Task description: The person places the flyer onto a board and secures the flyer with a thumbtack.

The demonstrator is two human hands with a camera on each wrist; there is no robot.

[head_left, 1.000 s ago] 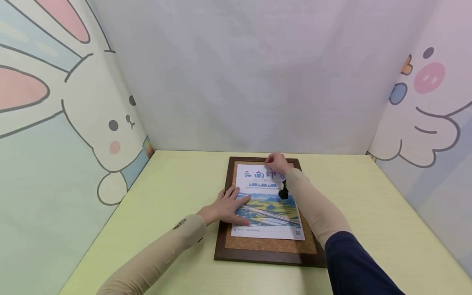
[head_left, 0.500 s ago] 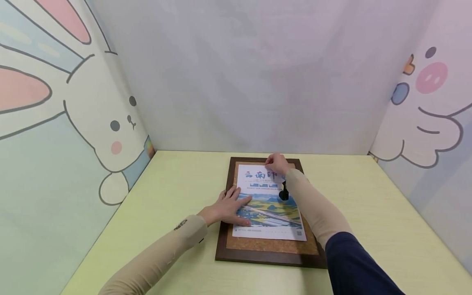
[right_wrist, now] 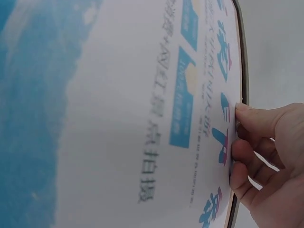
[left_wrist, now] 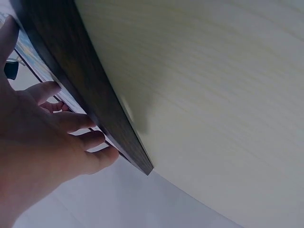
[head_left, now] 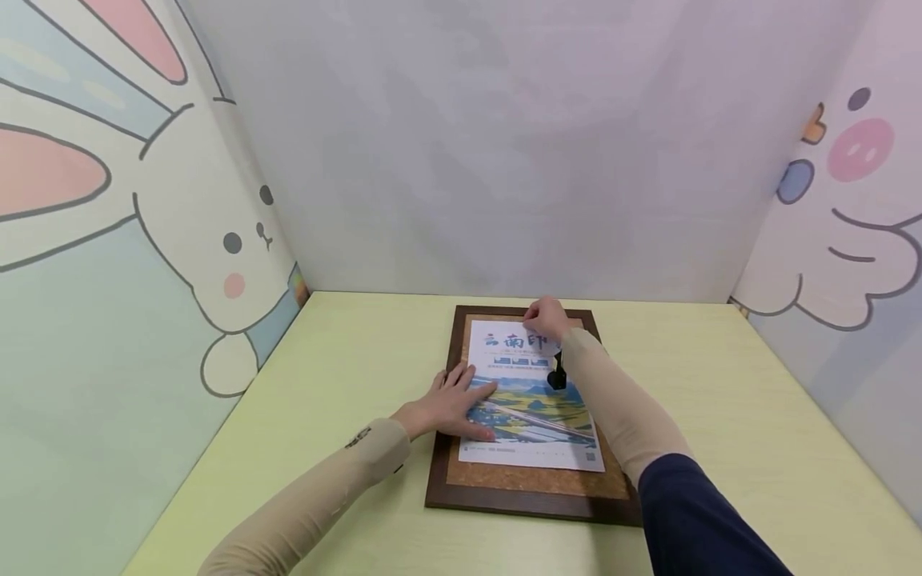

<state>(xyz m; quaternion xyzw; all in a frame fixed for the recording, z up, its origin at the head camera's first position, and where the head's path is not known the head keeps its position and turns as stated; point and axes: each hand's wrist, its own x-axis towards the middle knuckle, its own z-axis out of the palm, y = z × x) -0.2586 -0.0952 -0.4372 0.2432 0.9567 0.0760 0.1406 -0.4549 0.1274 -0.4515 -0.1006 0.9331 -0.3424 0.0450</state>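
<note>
A printed poster (head_left: 540, 408) with a landscape picture and blue Chinese lettering lies on a cork board with a dark wooden frame (head_left: 533, 502). Fingers spread, my left hand (head_left: 450, 406) rests over the poster's left edge and the frame; in the left wrist view, that hand (left_wrist: 52, 142) lies across the frame side (left_wrist: 95, 99). At the poster's top edge, my right hand (head_left: 547, 318) has its thumb and curled fingers together. The right wrist view shows this hand (right_wrist: 280, 161) pinching at the poster's edge (right_wrist: 114, 118); anything small between the fingertips is hidden.
The board lies on a pale yellow table (head_left: 353, 360), close to its back edge. A grey-white wall covering (head_left: 504, 160) rises behind, with cartoon-printed panels on both sides. A small black device (head_left: 557, 378) hangs under the right wrist.
The whole head view shifts slightly, with the board and hands appearing a little further right. Both hands keep their places on the poster.
</note>
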